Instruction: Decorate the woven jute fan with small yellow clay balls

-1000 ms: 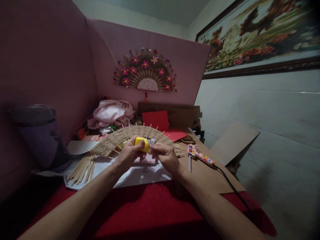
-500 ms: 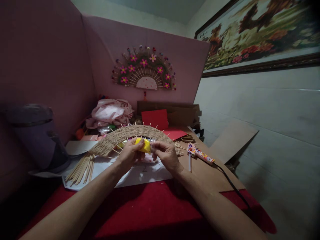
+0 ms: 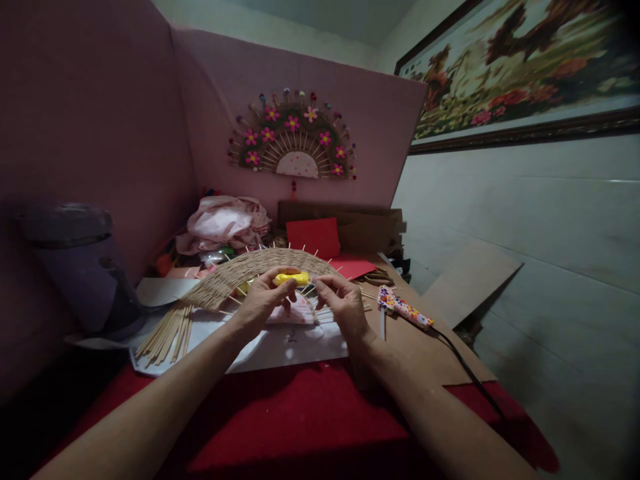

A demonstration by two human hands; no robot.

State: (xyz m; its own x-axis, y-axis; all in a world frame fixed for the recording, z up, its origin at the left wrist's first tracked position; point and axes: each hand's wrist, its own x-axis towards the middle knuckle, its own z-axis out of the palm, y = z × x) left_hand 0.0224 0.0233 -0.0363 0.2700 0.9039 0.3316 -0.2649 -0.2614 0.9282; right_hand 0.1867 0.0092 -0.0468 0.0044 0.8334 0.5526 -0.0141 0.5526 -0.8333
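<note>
Left hand (image 3: 265, 299): barely open, thumb and fingers pinching a yellow packet (image 3: 293, 279) held over the woven fan (image 3: 240, 270).
Right hand (image 3: 343, 301): fingertips nearly together, pinching the packet's clear end at 3 o'clock.
Risk: a hard tug could split the film abruptly, dropping the contents among the fan's sticks.
Glue gun (image 3: 403, 309): between 3 and 4 o'clock from the packet, on the desk (image 3: 300, 413).

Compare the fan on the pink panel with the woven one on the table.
The wall fan carries pink flowers; the table fan's visible weave has none. Coloured balls tip the wall fan's sticks; the table fan's visible tips are bare. Both are arched, with sticks and a pale spotted piece at the centre.
</note>
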